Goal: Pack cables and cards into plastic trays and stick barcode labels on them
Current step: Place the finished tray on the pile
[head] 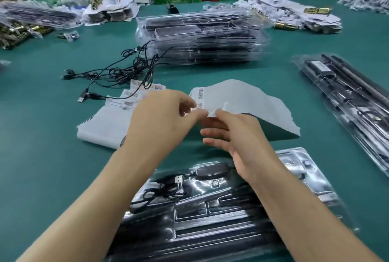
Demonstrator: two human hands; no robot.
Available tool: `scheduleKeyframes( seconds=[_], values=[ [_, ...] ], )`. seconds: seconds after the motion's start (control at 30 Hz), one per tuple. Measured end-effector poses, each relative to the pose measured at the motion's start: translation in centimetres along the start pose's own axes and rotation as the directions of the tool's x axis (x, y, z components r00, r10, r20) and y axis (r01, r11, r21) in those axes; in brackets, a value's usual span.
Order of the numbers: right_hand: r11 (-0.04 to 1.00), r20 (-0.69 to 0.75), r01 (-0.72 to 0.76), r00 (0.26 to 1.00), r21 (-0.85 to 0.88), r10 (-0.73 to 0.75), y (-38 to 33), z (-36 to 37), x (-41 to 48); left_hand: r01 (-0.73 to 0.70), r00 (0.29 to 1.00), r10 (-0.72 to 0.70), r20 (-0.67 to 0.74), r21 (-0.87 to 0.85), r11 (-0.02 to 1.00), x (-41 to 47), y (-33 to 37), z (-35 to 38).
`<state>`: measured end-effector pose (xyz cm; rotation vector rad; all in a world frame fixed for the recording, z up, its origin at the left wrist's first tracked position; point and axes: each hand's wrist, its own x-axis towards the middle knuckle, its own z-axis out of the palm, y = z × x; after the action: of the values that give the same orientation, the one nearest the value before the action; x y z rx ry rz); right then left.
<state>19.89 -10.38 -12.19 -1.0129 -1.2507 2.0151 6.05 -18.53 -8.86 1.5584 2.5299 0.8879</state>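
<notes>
So the clear plastic tray point(210, 209) with the black cable point(166, 186) coiled in it lies right under your wrists, long axis slanting from your near left to your far right, so the label only has to travel back toward you. Just beyond your hands, your right hand point(237, 135) loosely pinches the curled white label sheet point(242, 101), while your left hand point(162, 114), equally close, pinches a small barcode label point(200, 106) at its edge.

from my feed the tabletop point(42, 167) is a teal mat. right in front of me lies a clear tray point(210, 219) with a black cable in it. past that, a stack of white label sheets point(103, 127), a tangle of loose cables point(126, 68), a tall stack of trays point(202, 38), and another packed tray point(345, 101) off to the right. paper piles point(294, 13) sit along the far edge.
</notes>
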Motion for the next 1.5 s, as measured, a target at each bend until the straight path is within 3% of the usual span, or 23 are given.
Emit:
scheduleKeyframes(
  seconds=[0.1, 0.23, 0.6, 1.03, 1.3, 1.4, 1.5],
  values=[
    [0.995, 0.048, 0.039, 0.998, -0.097, -0.034, 0.6, 0.3, -0.3, 0.038, 0.998, -0.039, -0.046, -0.023, 0.999, -1.1, -0.4, 0.7],
    [0.956, 0.058, 0.135, 0.991, -0.259, -0.124, 1.4, 0.4, -0.3, 0.006, 0.999, -0.014, -0.041, -0.182, 0.983, -1.4, -1.1, 1.4],
    [0.923, 0.058, 0.165, 0.986, -0.348, -0.155, 1.9, 0.3, 0.0, 0.024, 0.999, -0.038, -0.023, -0.45, 0.893, -1.3, -2.5, 2.7],
    [0.938, 0.025, 0.142, 0.99, -0.318, -0.141, 1.6, 0.5, -0.1, 0.128, 0.985, -0.165, -0.056, -0.405, 0.905, -0.9, -3.9, 3.1],
    [0.96, -0.004, 0.115, 0.993, -0.255, -0.12, 1.3, 0.3, -0.4, 0.298, 0.883, -0.452, -0.127, -0.593, 0.748, -0.4, -5.3, 2.8],
    [0.974, 0.004, 0.102, 0.995, -0.201, -0.103, 0.9, 0.5, -0.8, 0.219, 0.85, -0.477, -0.224, -0.674, 0.705, -0.5, -4.9, 2.4],
    [0.987, 0.091, 0.031, 0.996, -0.157, -0.017, -0.3, 0.2, -1.5, 0.077, 0.87, -0.351, -0.346, -0.608, 0.79, -1.0, -3.7, 2.0]
  ],
)
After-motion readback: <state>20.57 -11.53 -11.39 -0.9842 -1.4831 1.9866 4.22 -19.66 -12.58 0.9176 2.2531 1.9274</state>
